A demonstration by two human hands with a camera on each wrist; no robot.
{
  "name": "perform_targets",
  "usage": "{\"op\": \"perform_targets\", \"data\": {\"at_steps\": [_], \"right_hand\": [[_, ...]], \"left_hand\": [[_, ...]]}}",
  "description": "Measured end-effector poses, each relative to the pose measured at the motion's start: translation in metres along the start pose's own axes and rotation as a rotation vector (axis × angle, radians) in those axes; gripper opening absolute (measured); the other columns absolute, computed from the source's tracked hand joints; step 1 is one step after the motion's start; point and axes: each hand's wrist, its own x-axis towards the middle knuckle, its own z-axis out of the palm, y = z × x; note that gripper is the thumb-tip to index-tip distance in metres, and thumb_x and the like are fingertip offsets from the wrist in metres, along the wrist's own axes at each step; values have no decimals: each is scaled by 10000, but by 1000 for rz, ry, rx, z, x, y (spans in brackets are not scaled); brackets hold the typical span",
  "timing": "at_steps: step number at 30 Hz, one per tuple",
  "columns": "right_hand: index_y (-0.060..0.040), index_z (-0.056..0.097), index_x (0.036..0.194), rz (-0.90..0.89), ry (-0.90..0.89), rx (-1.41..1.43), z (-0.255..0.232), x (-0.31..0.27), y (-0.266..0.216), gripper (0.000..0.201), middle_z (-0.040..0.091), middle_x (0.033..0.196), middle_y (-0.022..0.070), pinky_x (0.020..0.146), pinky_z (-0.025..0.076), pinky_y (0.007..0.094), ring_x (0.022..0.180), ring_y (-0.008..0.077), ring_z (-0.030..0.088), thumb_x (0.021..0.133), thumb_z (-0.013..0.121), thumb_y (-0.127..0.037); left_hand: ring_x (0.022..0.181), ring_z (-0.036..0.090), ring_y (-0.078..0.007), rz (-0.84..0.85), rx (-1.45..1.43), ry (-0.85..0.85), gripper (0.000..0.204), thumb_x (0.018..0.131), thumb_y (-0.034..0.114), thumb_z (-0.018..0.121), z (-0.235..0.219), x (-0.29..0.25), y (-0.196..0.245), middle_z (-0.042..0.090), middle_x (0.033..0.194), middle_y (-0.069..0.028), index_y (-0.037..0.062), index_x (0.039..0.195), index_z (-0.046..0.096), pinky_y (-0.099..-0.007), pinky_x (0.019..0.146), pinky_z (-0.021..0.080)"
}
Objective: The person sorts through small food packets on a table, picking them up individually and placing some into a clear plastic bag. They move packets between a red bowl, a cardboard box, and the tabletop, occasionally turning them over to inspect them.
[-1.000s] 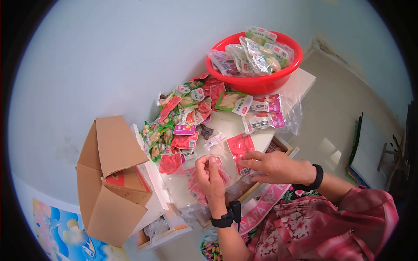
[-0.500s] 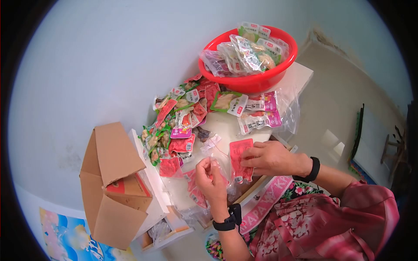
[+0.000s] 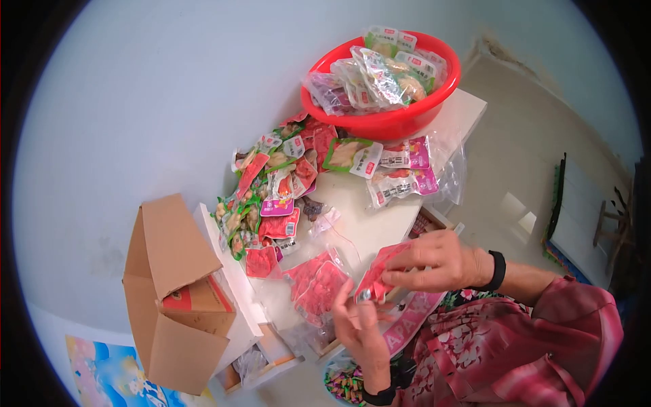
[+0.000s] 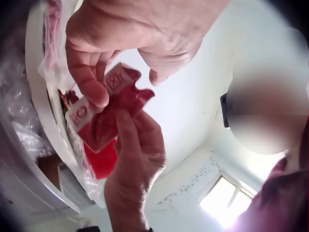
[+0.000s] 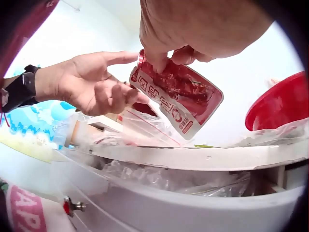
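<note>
My right hand grips a red packet above the table's near edge. In the right wrist view, fingers of the right hand pinch the top of the tilted packet. The left hand is beside it, palm showing, thumb out straight towards the packet's upper corner. In the left wrist view, the left hand has a fingertip at the packet's printed end. More red packets lie on the table, left of the left hand, with a clear bag beyond.
Mixed packets are heaped along the wall. A red basin of packets stands at the back; several packets lie before it. An open cardboard box is at left. Plastic bags fill a drawer below the tabletop.
The right hand has lifted the red packet from the table and tilted it. My left hand has moved right and towards the body, its fingers spreading from a curled pose.
</note>
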Motion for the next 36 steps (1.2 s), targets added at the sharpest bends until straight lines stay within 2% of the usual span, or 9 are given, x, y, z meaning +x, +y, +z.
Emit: {"op": "perform_targets", "data": {"at_steps": [4, 5, 9, 13, 16, 20, 24, 27, 36], "right_hand": [[-85, 749, 1075, 5, -139, 121, 4, -4, -20, 260, 700, 1089, 49, 629, 568, 297, 842, 164, 698, 820, 775, -127], [-81, 754, 1077, 5, -169, 164, 1, 0, -19, 238, 697, 1155, 63, 693, 575, 309, 916, 187, 699, 855, 788, -158], [-61, 746, 1191, 322, 25, 353, -11, -2, -4, 430, 704, 1198, 92, 743, 565, 332, 904, 230, 694, 855, 858, -303], [-36, 707, 1244, 938, -173, 723, -24, -3, -8, 428, 703, 1132, 68, 739, 528, 275, 909, 118, 665, 913, 833, -275], [-17, 693, 1249, 1105, -276, 1059, -13, -19, -9, 351, 698, 1052, 2, 750, 516, 255, 910, 47, 614, 970, 782, -210], [0, 686, 1219, 1134, 106, 1010, -6, -25, 4, 248, 685, 960, -36, 728, 507, 238, 877, 24, 600, 1017, 711, -141], [-4, 664, 1240, 1227, 89, 924, -22, -20, 15, 253, 674, 965, -46, 717, 480, 222, 845, 19, 584, 1039, 674, -156], [3, 652, 1245, 1163, 127, 878, -6, -24, 17, 264, 675, 965, -38, 596, 413, 209, 727, 12, 529, 1047, 657, -171], [56, 603, 1208, 1162, -14, 1065, 30, 5, 22, 218, 717, 971, 85, 599, 564, 273, 671, 120, 671, 1032, 623, -70]], "left_hand": [[802, 699, -211, 138, 43, 90, 428, 985, 119, 646, 4, 8, -11, 693, 1110, -152, -25, 1376, 548, -300, 597, 583], [825, 696, -195, 43, -84, 106, 452, 934, 53, 679, 2, 8, -8, 693, 1121, -134, -16, 1363, 554, -307, 552, 572], [799, 691, -167, -23, -55, 17, 445, 902, 29, 682, -18, 9, 11, 709, 1058, -121, -18, 1329, 568, -283, 541, 556], [790, 687, -160, -44, 40, -150, 446, 903, 36, 688, -31, 10, 11, 711, 1035, -123, -29, 1327, 567, -275, 560, 550], [870, 677, -158, 0, 87, -130, 455, 906, 56, 710, -24, 16, 10, 694, 1085, -124, -36, 1328, 567, -281, 675, 556], [954, 614, -161, 237, 363, 117, 484, 909, 119, 756, -15, 23, -4, 648, 1116, -96, -24, 1335, 576, -326, 796, 510], [868, 570, -200, 572, 926, 247, 460, 900, 164, 777, -15, 38, -11, 605, 1017, -82, 6, 1293, 597, -369, 750, 474], [794, 575, -224, 623, 1156, 197, 316, 905, 142, 758, -11, 47, -15, 604, 928, -93, 24, 1172, 637, -377, 723, 473], [668, 571, -199, 625, 830, 207, 79, 956, 73, 697, -9, 54, -33, 637, 840, -73, 35, 1016, 663, -336, 597, 444]]}}
